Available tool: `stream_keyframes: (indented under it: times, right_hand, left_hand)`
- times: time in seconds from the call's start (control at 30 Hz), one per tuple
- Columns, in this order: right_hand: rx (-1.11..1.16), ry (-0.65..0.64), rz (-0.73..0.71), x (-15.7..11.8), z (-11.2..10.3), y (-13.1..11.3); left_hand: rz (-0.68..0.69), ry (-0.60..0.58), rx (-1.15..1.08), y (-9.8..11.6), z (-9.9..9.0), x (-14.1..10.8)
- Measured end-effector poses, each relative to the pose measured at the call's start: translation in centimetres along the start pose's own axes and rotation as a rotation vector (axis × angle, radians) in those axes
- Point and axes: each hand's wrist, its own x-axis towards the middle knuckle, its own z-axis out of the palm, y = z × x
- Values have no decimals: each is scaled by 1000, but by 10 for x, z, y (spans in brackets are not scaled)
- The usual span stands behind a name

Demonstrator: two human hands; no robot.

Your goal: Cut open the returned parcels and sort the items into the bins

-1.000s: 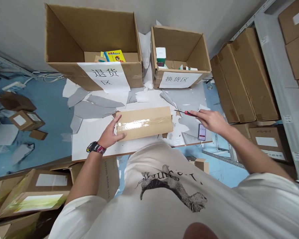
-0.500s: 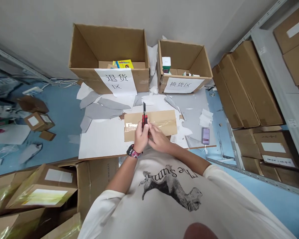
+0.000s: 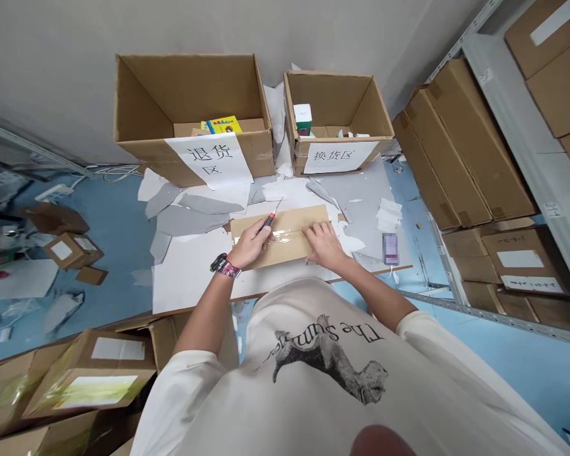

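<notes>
The hands have parted and come down onto the flat tan cardboard box (image 3: 285, 218), which lies on the white counter (image 3: 194, 285); it looks light and stiff, its clear tape slick, best held at the ends. The left hand (image 3: 251, 242) pinches a red-and-black utility knife (image 3: 267, 221); the right hand (image 3: 323, 246) lies spread on the box.

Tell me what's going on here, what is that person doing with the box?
A person's left hand grips a red utility knife above a taped cardboard parcel, while the right hand rests flat on the parcel. The parcel lies on a white board scattered with paper scraps. Behind it stand two open cardboard boxes, each with a paper sign on its front.
</notes>
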Motion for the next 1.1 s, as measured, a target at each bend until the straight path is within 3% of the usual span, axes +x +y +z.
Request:
stream_keyframes:
  times: [0.13, 0.3, 0.43, 0.6, 0.7, 0.83, 1.0, 1.1]
  right_hand:
    - [-15, -39, -20, 8, 0, 5]
    - [51, -12, -43, 12, -1, 16]
    - [126, 29, -39, 7, -2, 22]
    - [224, 25, -9, 9, -2, 26]
    - [224, 0, -13, 15, -5, 24]
    - [180, 30, -13, 11, -8, 20]
    - [275, 94, 40, -6, -1, 18]
    - [452, 258, 179, -7, 5, 6]
  left_hand:
    - [-44, -214, -58, 13, -12, 23]
    - [-101, -353, -73, 22, -14, 57]
    - [-93, -292, -78, 28, -15, 68]
    - [-64, -153, -149, 36, -12, 51]
    - [-21, -218, -107, 36, -8, 53]
    - [-39, -362, -42, 31, -10, 81]
    - [-77, -322, -89, 34, -11, 103]
    - [-9, -222, -52, 44, 13, 90]
